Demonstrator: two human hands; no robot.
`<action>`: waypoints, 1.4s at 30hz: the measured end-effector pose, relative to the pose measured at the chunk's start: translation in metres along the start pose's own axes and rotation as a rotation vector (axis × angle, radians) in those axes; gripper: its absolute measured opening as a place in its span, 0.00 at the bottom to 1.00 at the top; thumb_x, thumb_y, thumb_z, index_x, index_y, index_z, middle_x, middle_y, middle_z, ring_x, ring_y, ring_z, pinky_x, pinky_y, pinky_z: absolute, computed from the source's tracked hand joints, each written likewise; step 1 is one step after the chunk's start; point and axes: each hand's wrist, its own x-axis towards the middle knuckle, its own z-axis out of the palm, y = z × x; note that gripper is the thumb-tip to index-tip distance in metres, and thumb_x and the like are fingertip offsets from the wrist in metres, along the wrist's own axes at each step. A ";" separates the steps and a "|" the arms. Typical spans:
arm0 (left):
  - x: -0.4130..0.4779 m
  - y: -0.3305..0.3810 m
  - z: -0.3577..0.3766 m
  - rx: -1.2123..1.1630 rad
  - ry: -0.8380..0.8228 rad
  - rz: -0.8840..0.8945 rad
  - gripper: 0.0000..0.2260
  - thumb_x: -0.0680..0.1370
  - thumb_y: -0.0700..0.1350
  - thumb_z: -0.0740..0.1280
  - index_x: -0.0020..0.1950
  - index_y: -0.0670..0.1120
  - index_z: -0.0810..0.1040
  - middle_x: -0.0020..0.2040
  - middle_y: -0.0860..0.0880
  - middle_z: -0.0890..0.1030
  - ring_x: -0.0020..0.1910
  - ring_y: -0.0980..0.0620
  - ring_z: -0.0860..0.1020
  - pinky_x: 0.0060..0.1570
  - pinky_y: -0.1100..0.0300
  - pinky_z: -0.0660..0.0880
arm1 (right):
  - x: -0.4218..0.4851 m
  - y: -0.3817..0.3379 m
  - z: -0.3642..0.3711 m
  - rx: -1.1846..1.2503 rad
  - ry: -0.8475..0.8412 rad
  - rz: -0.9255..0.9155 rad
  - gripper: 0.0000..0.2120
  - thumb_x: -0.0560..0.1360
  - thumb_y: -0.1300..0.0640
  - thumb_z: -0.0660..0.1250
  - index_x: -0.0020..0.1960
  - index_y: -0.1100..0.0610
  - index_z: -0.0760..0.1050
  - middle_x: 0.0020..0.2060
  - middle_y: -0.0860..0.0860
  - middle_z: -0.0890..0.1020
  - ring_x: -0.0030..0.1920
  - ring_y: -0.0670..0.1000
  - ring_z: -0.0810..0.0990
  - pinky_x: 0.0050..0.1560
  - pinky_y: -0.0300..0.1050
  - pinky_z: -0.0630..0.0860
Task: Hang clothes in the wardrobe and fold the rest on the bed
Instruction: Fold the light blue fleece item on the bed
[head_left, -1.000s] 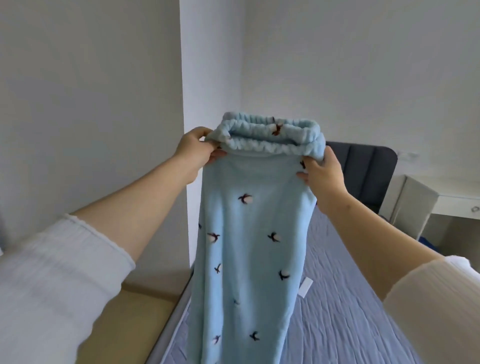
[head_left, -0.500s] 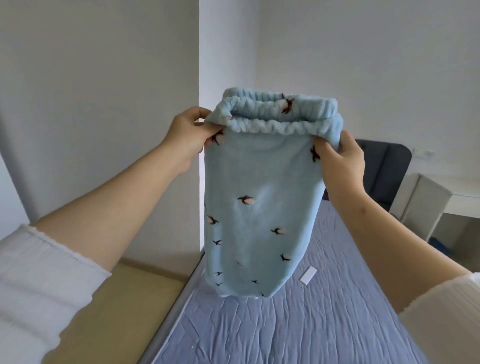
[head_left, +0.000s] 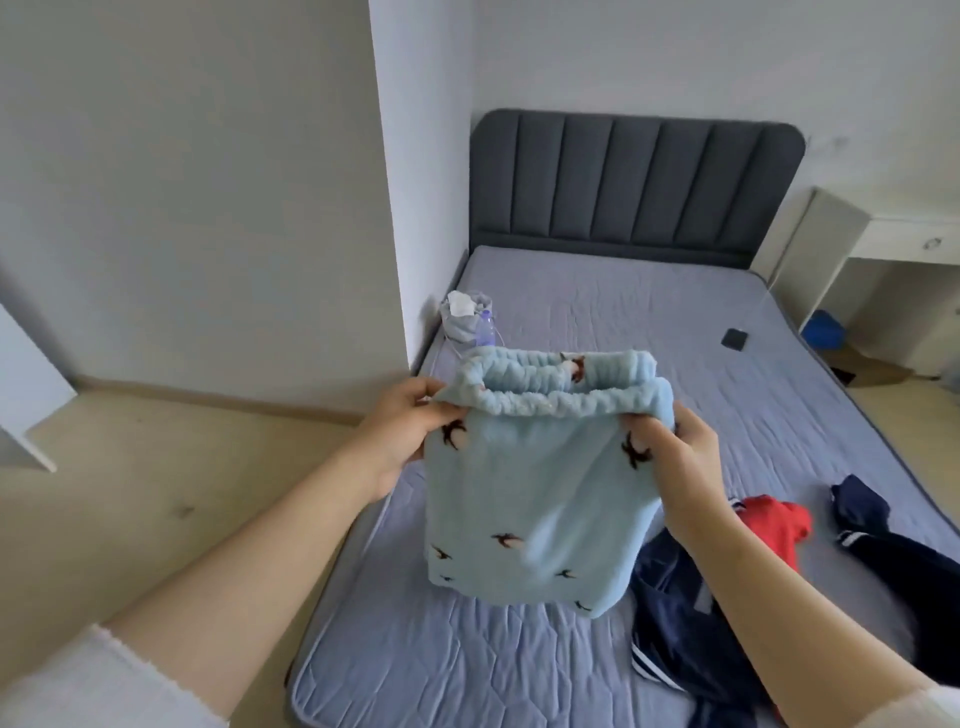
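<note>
Light blue fleece trousers (head_left: 524, 499) with small dark bird prints hang over the bed (head_left: 649, 322), elastic waistband up. My left hand (head_left: 408, 426) pinches the left end of the waistband. My right hand (head_left: 675, 457) grips the right end. The lower part of the trousers is bunched just above the grey-blue mattress cover, its hem blurred.
Navy clothes with white stripes (head_left: 691, 623) and a red garment (head_left: 774, 525) lie on the bed at the right. A grey pouch and a plastic bottle (head_left: 467, 319) sit by the wall corner. A dark small object (head_left: 735, 338) lies further up. A white desk (head_left: 883, 244) stands at the right.
Both hands have come down with the trousers from head height to just above the mattress. The view has tilted down, so the bed and the clothes on it show.
</note>
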 end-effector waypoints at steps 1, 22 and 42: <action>-0.003 -0.015 -0.001 -0.002 -0.003 -0.035 0.04 0.74 0.39 0.69 0.42 0.46 0.76 0.37 0.48 0.79 0.35 0.52 0.77 0.35 0.60 0.73 | -0.009 0.014 0.000 -0.013 0.011 0.043 0.09 0.62 0.56 0.65 0.38 0.61 0.72 0.27 0.49 0.73 0.29 0.47 0.71 0.31 0.42 0.70; 0.200 -0.204 0.029 0.242 0.313 -0.348 0.08 0.74 0.42 0.69 0.37 0.49 0.72 0.31 0.54 0.78 0.37 0.52 0.74 0.33 0.62 0.66 | 0.139 0.223 0.047 -0.492 -0.063 0.440 0.16 0.71 0.50 0.68 0.30 0.53 0.65 0.26 0.47 0.69 0.29 0.49 0.68 0.28 0.42 0.62; 0.176 -0.404 0.058 0.969 -0.437 -0.442 0.22 0.81 0.47 0.56 0.75 0.50 0.56 0.75 0.54 0.59 0.69 0.50 0.66 0.63 0.58 0.64 | 0.064 0.416 0.079 -0.849 -0.675 0.695 0.26 0.77 0.56 0.57 0.74 0.46 0.56 0.70 0.47 0.68 0.64 0.54 0.71 0.58 0.46 0.70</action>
